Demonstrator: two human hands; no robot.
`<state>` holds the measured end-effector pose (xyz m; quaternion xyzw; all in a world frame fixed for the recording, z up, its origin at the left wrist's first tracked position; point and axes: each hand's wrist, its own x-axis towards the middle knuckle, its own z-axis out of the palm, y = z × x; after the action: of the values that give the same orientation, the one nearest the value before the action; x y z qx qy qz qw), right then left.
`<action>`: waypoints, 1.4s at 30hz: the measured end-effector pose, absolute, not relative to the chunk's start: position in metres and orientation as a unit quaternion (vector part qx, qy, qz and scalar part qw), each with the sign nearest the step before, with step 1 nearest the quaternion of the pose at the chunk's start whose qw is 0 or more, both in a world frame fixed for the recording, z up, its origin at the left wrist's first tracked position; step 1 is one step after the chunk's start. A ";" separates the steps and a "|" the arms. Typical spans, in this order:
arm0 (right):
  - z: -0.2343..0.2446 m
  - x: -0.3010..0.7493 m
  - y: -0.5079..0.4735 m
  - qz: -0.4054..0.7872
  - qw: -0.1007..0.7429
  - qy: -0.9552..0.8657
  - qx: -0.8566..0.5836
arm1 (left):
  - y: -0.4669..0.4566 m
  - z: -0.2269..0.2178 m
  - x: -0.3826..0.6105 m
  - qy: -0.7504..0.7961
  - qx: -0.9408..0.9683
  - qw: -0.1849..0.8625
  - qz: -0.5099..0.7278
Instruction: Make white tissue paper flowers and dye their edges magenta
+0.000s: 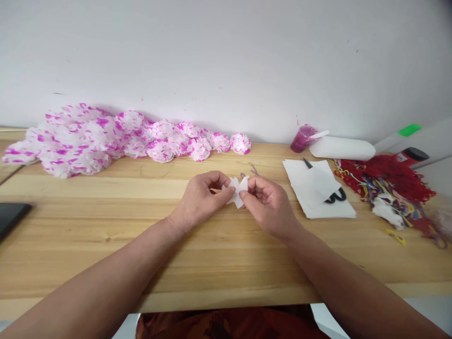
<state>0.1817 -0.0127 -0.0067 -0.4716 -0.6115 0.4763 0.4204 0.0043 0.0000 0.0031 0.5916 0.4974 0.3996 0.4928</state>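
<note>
Between my two hands, over the middle of the wooden table (226, 263), is a small piece of folded white tissue paper (237, 194) with pointed, fanned ends. My left hand (205, 197) pinches its left side between thumb and fingers. On the other side, my right hand (266, 202) has thumb and fingers closed on it too. A thin purple piece of yarn (253, 168) lies on the table just behind the paper, partly hidden by my right hand.
White-and-magenta paper flowers (81, 141) are heaped along the wall. At right lie white sheets (307, 188) with black-handled scissors (335, 195) partly covered, a cup of magenta liquid (302, 139), a white roll (344, 148) and tangled red yarn (391, 176). A dark flat object (12, 216) sits at left.
</note>
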 end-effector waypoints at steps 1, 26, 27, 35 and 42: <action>-0.007 0.182 -0.012 0.478 0.419 -0.609 -0.475 | 0.000 0.003 0.005 0.499 0.591 0.494 0.396; 0.012 0.187 -0.008 0.481 0.476 -0.570 -0.467 | 0.013 -0.007 0.002 0.426 0.445 0.633 0.469; 0.013 0.188 -0.008 0.464 0.489 -0.568 -0.472 | 0.014 -0.007 0.003 0.416 0.419 0.653 0.475; 0.008 0.189 -0.008 0.373 0.470 -0.642 -0.477 | 0.015 -0.004 0.003 0.393 0.394 0.673 0.488; 0.001 0.187 -0.006 0.362 0.376 -0.678 -0.517 | 0.010 -0.002 0.003 0.389 0.475 0.634 0.469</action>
<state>0.1874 -0.0058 0.0012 -0.5172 -0.6784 0.3619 0.3759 0.0026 0.0101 -0.0020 0.4749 0.3895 0.4693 0.6345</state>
